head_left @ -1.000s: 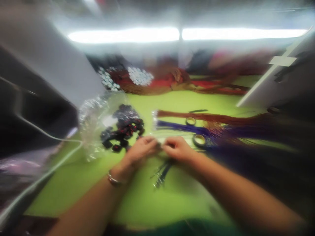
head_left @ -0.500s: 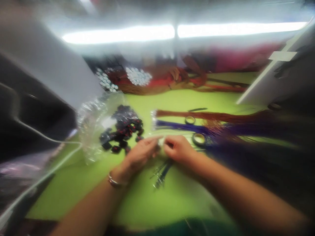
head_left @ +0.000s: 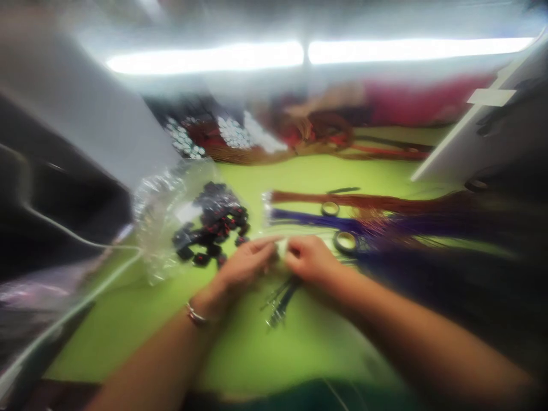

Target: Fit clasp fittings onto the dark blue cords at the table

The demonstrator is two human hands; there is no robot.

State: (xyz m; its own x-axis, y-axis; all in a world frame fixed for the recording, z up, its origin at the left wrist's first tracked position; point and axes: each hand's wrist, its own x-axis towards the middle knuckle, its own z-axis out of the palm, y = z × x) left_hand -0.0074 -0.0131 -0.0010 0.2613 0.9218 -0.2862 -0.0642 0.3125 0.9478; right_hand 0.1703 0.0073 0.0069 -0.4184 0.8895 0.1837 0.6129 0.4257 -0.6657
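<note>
My left hand (head_left: 252,257) is closed in a pinch at the middle of the green table. My right hand (head_left: 310,257) is closed just beside it, thumb and finger pressed together. Between the fingertips shows a small white piece (head_left: 281,246), too blurred to name. A few dark wires (head_left: 285,302) with shiny metal tips run out from beneath my right hand and spread toward me. Their upper ends are hidden by that hand. What lies inside my left fingers is hidden as well.
Black connector-like parts (head_left: 218,228) spill from a clear plastic bag (head_left: 156,222) at left. On the right lie brown wires (head_left: 308,197), blue wires (head_left: 312,220) and two tape rolls (head_left: 346,242). Across the table, a person's arm (head_left: 327,101) is near more wire bundles (head_left: 233,132).
My hands hold nearly the same place and pose. Across the table, a person's arm has come into view and a white bundle has appeared beside the others.
</note>
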